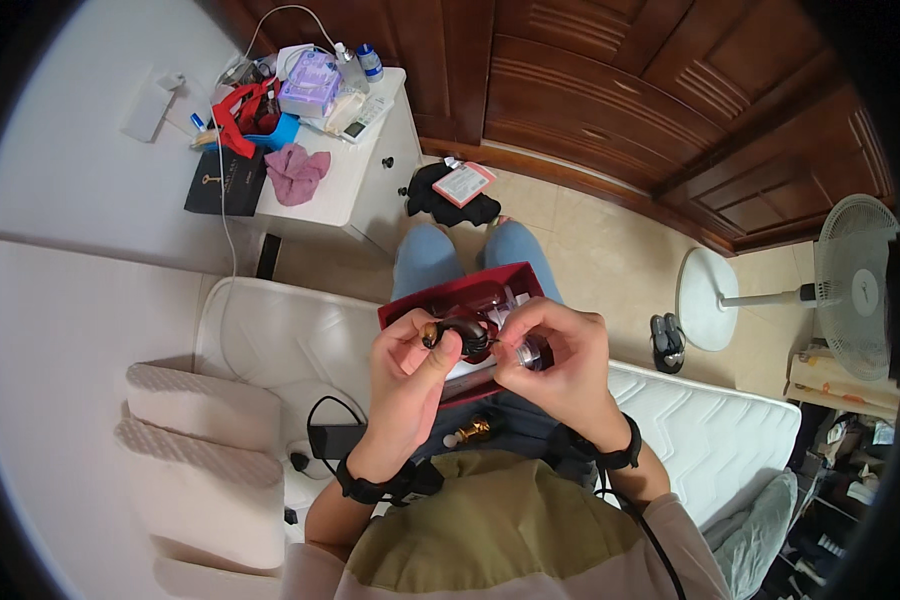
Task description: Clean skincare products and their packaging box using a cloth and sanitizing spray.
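Observation:
Above the dark red box (pixel 515 276) on my lap, my left hand (pixel 407 372) is closed on a dark, rounded bundle (pixel 463 336) that looks like coiled black cord. A small gold-brown piece (pixel 430 335) sticks out at its left end. My right hand (pixel 568 352) is closed too, its thumb and forefinger pinched beside the bundle, where a thin dark strand seems to run. Its curled fingers also hold a small clear round container (pixel 528 352). Pale and clear items inside the box are partly hidden by my hands. A gold-coloured piece (pixel 476 430) lies on my lap near my waist.
A mattress (pixel 695 430) extends on both sides of me. Ahead left stands a white cabinet (pixel 360 185) loaded with a purple pack, bottles and cloths. Black cloth and a pink box (pixel 465 183) lie beyond my knees. A standing fan (pixel 858 290) and slippers (pixel 668 342) are at right.

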{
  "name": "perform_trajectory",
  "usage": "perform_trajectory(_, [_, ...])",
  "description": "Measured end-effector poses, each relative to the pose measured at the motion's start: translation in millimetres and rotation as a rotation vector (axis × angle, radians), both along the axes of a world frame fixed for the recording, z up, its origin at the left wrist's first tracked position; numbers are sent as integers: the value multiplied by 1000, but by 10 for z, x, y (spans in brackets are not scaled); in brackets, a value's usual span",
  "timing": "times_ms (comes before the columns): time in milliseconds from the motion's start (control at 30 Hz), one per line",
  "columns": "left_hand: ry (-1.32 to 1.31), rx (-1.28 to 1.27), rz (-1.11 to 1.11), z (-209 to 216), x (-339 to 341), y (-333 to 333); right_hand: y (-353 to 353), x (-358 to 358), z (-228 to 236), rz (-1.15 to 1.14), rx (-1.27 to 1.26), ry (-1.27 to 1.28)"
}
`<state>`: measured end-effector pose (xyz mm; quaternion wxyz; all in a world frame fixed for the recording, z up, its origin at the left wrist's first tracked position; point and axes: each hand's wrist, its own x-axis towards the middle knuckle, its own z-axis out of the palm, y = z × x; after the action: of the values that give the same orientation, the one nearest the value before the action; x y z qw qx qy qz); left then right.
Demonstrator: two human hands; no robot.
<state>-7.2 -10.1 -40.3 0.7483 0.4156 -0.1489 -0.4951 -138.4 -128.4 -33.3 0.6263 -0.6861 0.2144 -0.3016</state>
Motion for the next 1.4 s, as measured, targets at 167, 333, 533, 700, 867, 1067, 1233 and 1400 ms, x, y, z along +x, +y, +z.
perform_trajectory(167, [2,65,39,61,26,-4,32,57,178,-19,-100,26])
perform_trajectory(333, [87,95,22,222,-47,29,-40,-29,227,-28,-498,79])
perform_trajectory(533, [112,110,63,354,-114,114,68,-36,425,-17,-189,-7])
perform_trajectory(700, [107,75,61,490,-129,142,-22,-60,437,101,-464,-82])
perform_trajectory(867, [130,98,66,542,-173,128,-23,-63,420,76,-582,-142])
perform_trajectory(1067, [131,101,81,521,-228,97,20,-12,481,28,-569,-152])
perform_trajectory(1233, [215,38,149,482,-292,84,57,-41,406,-41,-761,-96])
perform_trajectory(1400, [261,78,146,522,-312,16,71,-71,305,-113,-892,-67])
